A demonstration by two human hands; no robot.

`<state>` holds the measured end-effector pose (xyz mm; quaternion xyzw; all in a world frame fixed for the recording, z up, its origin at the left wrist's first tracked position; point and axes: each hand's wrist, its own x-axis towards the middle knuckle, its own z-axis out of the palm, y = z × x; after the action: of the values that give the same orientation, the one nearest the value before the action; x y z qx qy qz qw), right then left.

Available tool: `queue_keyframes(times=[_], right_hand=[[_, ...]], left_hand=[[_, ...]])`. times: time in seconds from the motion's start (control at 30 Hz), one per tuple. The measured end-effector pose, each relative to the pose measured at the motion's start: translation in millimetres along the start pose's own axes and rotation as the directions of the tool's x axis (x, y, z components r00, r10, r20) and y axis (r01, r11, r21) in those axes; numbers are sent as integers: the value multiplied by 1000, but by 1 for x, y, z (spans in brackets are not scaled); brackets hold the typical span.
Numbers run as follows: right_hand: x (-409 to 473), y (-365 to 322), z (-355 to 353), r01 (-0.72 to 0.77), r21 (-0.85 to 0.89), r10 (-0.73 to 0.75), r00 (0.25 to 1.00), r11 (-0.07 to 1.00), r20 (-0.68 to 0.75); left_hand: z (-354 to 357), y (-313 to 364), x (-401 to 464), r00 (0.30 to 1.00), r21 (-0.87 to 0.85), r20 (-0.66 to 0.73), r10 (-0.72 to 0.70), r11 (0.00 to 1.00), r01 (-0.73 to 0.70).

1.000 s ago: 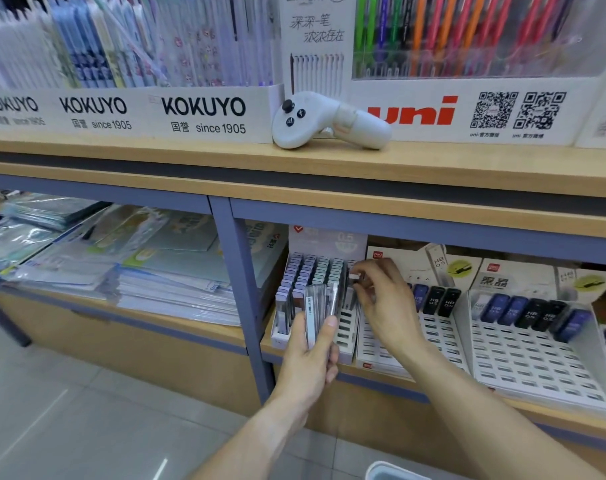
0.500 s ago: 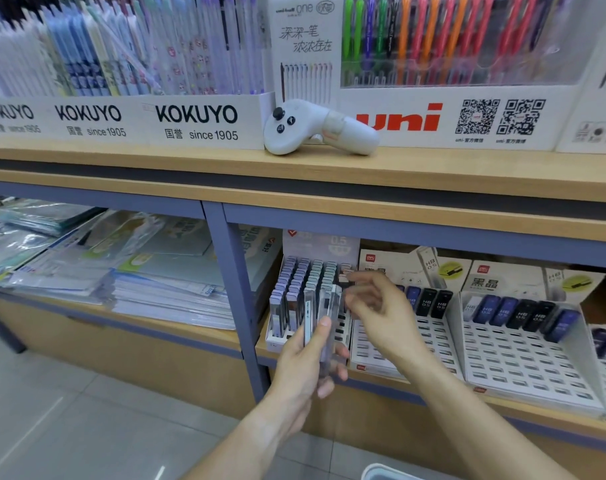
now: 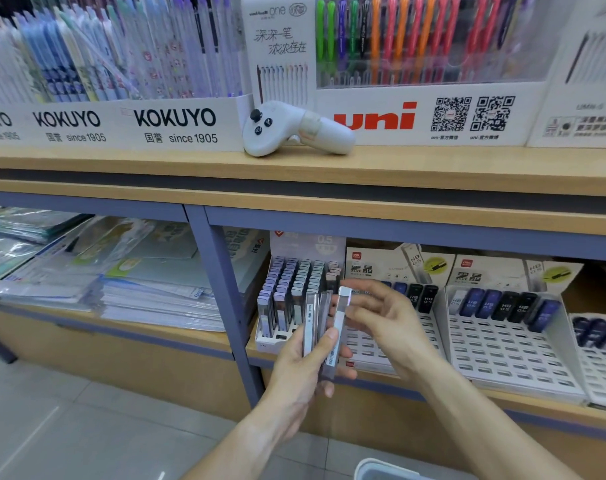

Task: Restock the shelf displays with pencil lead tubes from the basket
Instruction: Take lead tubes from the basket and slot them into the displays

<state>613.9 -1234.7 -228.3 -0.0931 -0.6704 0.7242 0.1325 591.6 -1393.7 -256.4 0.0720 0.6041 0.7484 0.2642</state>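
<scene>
On the upper shelf [image 3: 433, 168] a white controller [image 3: 294, 133] lay in front of the pen boxes, while below it the display rack [image 3: 270, 337] on the left stood packed with upright tubes, with nothing between it and the hands. The left hand [image 3: 305, 372] was curled tight round a bundle of lead tubes [image 3: 315, 323], long axes near vertical, caps up, just in front of that rack. The right hand [image 3: 388, 320] pinched one tube [image 3: 339, 323] from the bundle's right side, upright too.

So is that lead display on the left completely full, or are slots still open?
Not full. The left display tray has packed rows behind, but an empty slot shows in its front row. Its right side is hidden behind the tubes in the left hand.
</scene>
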Motion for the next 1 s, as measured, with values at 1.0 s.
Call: queue_keyframes(times=[1.0], right_hand=[[18, 34, 50, 410, -531, -496, 868, 742, -22]], left_hand=[[-47, -13, 2, 908, -42, -417, -33, 999, 17]])
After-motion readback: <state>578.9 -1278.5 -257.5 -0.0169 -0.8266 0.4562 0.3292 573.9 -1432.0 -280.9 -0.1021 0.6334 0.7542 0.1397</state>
